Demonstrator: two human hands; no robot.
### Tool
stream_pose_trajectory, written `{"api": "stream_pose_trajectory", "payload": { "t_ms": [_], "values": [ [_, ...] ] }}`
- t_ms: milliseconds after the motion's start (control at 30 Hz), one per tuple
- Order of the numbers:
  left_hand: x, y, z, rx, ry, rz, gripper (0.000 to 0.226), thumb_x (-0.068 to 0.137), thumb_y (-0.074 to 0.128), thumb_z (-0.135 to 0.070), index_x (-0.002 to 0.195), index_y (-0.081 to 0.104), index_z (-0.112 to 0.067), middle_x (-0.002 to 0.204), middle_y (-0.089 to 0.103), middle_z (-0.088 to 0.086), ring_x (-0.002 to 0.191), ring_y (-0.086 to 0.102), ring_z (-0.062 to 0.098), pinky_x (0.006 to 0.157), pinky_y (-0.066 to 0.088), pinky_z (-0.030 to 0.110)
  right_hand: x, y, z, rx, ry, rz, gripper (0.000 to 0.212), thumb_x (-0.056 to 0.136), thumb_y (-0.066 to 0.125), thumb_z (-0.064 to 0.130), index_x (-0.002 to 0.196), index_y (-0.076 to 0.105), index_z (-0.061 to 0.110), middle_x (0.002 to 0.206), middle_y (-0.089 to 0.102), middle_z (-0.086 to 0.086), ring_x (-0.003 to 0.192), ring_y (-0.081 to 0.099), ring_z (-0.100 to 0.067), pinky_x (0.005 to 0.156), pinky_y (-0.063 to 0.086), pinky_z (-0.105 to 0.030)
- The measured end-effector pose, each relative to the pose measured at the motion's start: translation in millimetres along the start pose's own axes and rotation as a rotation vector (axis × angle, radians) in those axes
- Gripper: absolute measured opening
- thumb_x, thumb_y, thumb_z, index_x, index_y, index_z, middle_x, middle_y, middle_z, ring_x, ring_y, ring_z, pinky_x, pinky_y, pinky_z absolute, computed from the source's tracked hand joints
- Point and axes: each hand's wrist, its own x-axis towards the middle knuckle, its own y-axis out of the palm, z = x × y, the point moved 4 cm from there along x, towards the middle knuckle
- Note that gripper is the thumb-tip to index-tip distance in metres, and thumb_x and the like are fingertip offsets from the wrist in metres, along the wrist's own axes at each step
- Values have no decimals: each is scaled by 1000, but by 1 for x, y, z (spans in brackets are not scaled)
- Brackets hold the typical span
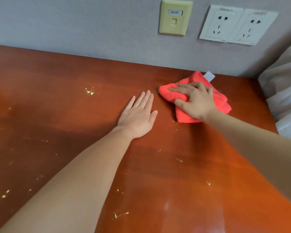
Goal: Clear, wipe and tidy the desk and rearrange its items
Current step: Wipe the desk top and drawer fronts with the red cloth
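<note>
A folded red cloth point(220, 100) with a grey tag lies on the reddish-brown wooden desk point(57, 98), near the back right by the wall. My right hand point(195, 100) presses down on the cloth, fingers spread over it and thumb at its near edge. Just left of the cloth, my left hand point(139, 115) rests flat on the bare desk with its fingers straight and together. Small yellowish crumbs point(89, 91) are scattered over the desk surface, at the back left, the front left and the front middle.
The grey wall behind the desk carries a beige network socket point(175, 17) and a white double power outlet point(237, 25). A translucent plastic-covered bulk point(284, 91) stands at the desk's right edge.
</note>
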Motion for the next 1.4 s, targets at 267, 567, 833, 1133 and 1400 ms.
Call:
{"api": "stream_pose_trajectory", "payload": {
  "t_ms": [267, 567, 833, 1133, 1400],
  "values": [
    [-1, -1, 0, -12, 10, 25, 62, 106, 12, -43, 158, -5, -15, 165, -12, -2, 151, -12, 10, 124, -6, 34, -3, 12, 23, 43, 295, -144, 43, 89, 41, 51, 131, 49, 52, 150, 41, 18, 143, 26, -19, 110, 14, -55],
    [-5, -2, 5, 0, 64, 54, 64, 106, 13, -46, 158, -6, -15, 165, -14, -1, 150, -13, 10, 123, -7, 32, -12, -2, -13, 81, 180, -125, 43, 85, 42, 53, 127, 53, 54, 146, 44, 23, 139, 32, -13, 109, 15, -51],
    [-5, -6, 5, -40, 74, 104, 63, 106, 16, -43, 157, -8, -14, 164, -16, 0, 150, -15, 9, 123, -7, 33, -20, -6, 3, 63, -74, 47, 50, 78, 42, 54, 127, 50, 59, 145, 42, 29, 138, 32, -11, 106, 16, -50],
    [-9, -6, 3, -32, 62, 79, 63, 107, 16, -42, 157, -5, -11, 165, -12, 2, 151, -12, 12, 124, -6, 34, -33, 8, 33, 5, -32, -17, 46, 84, 44, 56, 130, 49, 57, 146, 43, 26, 131, 36, -16, 100, 22, -47],
    [-30, -4, -2, -40, 38, 42, 62, 107, 18, -42, 158, 0, -12, 166, -6, 2, 152, -7, 12, 124, -4, 32, -41, 13, 35, 99, 236, -141, 42, 86, 41, 54, 126, 54, 53, 147, 42, 24, 141, 28, -13, 110, 11, -58]
  ]
}}
